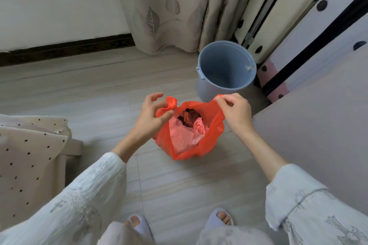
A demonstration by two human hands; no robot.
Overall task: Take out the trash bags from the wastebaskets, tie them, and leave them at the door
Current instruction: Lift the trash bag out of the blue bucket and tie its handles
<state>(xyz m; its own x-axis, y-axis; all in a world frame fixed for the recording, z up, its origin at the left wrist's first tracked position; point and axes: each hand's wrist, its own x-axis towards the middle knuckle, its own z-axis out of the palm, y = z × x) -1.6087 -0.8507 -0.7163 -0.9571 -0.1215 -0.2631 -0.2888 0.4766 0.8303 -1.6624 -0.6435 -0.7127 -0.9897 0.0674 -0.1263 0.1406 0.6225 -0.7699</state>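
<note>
Fingers (224,99) of right hand (235,111) pinched narrow on one bunched handle of thin orange-red plastic trash bag (189,135), index and thumb tips closed on the twisted plastic, remaining fingers curled under. Left hand (153,115) at the opposite handle: thumb (166,116) and lower fingers holding the crumpled orange knot of plastic, index and middle fingers lifted and spread above it. Both handles drawn up and apart, bag mouth gaping between the hands. Inside the bag: pale pink crumpled plastic and something dark reddish-brown, not clear enough to identify. Bag resting on pale grey wood-grain floor (99,95), just in front of round grey-blue plastic wastebasket (226,69), standing upright, unlined, interior bare. Wastebasket beside beige leaf-patterned curtain (159,16) and against cream panels with black dots (298,6). Flat grey-lilac surface (318,115) along the right edge, touching nothing of the bag. Beige fabric with small black dots (25,155) draped at lower left. Both forearms in white textured sleeves (79,195), right cuff printed with a grey pattern. Toes in pale grey open-toe slippers (219,219) at the bottom edge, well behind the bag. Dark patterned skirting board (59,49) along the white wall.
</note>
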